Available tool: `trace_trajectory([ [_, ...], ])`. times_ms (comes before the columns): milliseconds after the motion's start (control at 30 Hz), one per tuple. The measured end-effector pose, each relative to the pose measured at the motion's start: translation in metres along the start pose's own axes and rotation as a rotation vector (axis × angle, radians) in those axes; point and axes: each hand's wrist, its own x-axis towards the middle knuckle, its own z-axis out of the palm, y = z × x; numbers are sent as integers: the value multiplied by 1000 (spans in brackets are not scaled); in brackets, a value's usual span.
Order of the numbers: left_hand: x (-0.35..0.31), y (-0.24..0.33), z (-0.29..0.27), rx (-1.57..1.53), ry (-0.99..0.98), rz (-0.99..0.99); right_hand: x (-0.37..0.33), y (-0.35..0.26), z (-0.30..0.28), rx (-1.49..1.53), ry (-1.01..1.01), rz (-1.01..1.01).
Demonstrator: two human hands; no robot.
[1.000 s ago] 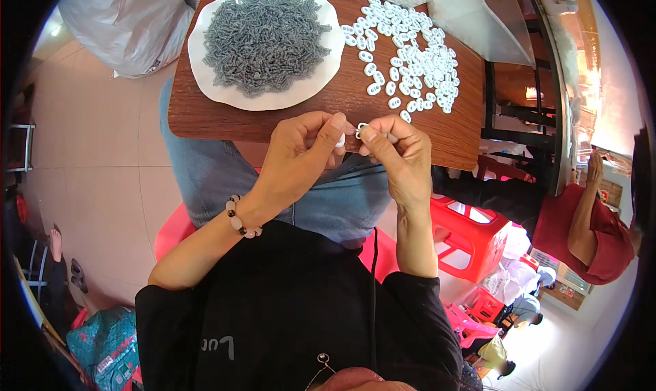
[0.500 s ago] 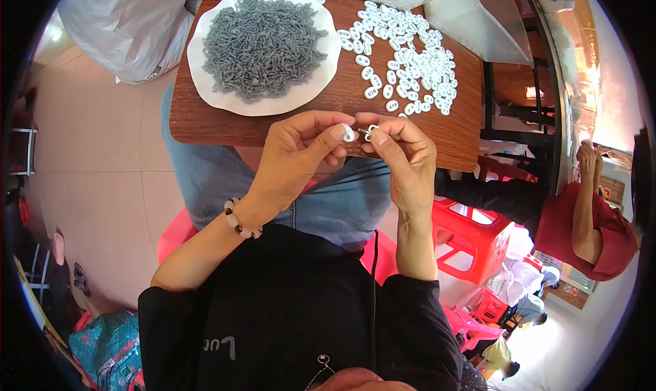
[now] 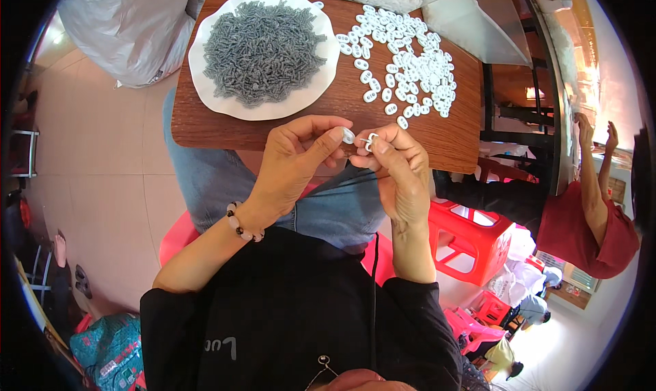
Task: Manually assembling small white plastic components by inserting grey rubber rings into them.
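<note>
Head view: left hand (image 3: 295, 153) pinches a white piece (image 3: 348, 137), right hand (image 3: 404, 169) a two-holed link (image 3: 371, 143), unjoined, with many loose pieces (image 3: 432, 61) on the tabletop (image 3: 452, 137).

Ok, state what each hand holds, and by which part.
Left hand: a white piece, pinched at its left side. Right hand: a two-holed piece, pinched at its right side.

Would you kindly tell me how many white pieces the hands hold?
2: one white piece in the left hand, another white piece in the right hand; more may be hidden.
</note>
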Motion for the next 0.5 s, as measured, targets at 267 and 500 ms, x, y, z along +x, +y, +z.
trace_trajectory([
  [267,-1,0,3,17,11,25,-1,4,3,0,-29,-12],
  [500,1,-3,1,-82,-29,67,-3,8,3,0,-104,-20],
])
